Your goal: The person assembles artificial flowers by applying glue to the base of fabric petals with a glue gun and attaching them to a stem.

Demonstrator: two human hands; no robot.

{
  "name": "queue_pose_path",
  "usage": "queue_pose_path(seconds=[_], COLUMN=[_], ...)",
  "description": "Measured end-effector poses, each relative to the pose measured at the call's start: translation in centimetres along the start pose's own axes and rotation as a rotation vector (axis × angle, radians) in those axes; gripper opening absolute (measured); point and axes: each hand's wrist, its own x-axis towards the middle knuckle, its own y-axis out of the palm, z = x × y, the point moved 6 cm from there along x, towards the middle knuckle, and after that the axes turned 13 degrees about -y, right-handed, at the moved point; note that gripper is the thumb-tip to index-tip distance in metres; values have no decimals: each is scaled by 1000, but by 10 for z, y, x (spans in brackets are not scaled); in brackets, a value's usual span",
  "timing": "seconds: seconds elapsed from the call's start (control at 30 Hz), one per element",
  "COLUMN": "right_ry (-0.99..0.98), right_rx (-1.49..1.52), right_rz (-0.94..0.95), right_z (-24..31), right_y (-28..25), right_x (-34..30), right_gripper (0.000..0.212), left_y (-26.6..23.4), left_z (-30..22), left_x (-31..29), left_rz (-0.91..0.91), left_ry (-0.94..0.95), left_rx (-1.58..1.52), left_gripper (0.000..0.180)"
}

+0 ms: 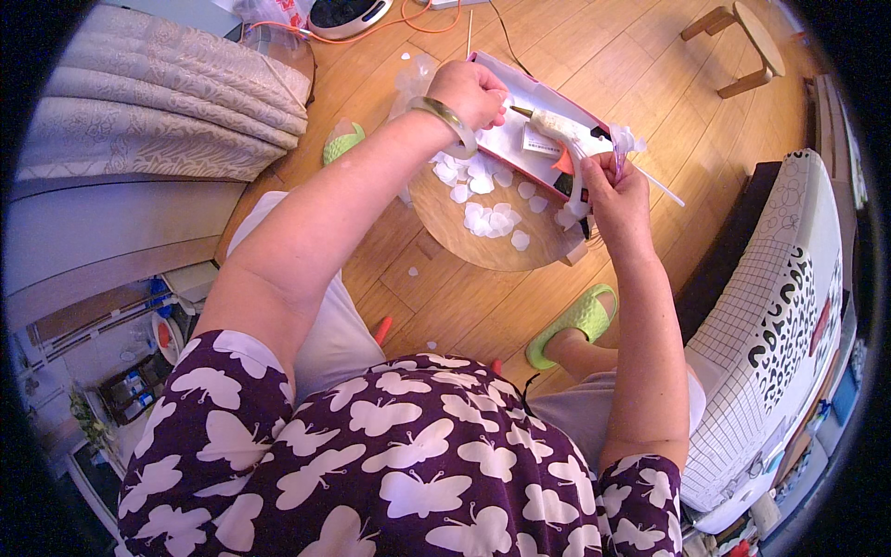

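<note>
My right hand [620,200] is closed at the back of a white hot glue gun [555,126], which has an orange trigger. Its dark nozzle points left toward my other hand. My left hand [469,95], with a bangle [449,124] at the wrist, is raised with its fingers pinched together near that nozzle; whatever they hold is too small to make out. Beneath the glue gun lies an open white box with red edges [497,74]. Loose white petals [492,220] are scattered over a round wooden stool top [455,239]. A translucent white piece [628,141] shows beside my right hand.
A thin white stick [664,188] juts out past my right hand. Another wooden stool [747,51] stands at the far right. Patterned fabric [167,93] hangs on the left, and a white patterned cushioned piece [770,353] is on the right. Green slippers [580,325] rest on the wood floor.
</note>
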Motion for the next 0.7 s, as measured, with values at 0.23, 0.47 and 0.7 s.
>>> queue_pose_path(seconds=[0.23,0.47,0.7], right_ry=[-10,-4,-3], right_rx=[19,-9,38], right_rz=[-17,-12,3], right_z=[-5,0,0], right_y=[-1,0,1], right_x=[1,0,-1], right_gripper=[14,15,14], left_y=[-11,-10,1], left_z=[-2,-2,2], left_x=[-2,1,4], left_rz=[4,-56,-57], left_ry=[71,170,158], left_rx=[25,189,228], left_gripper=[9,11,12])
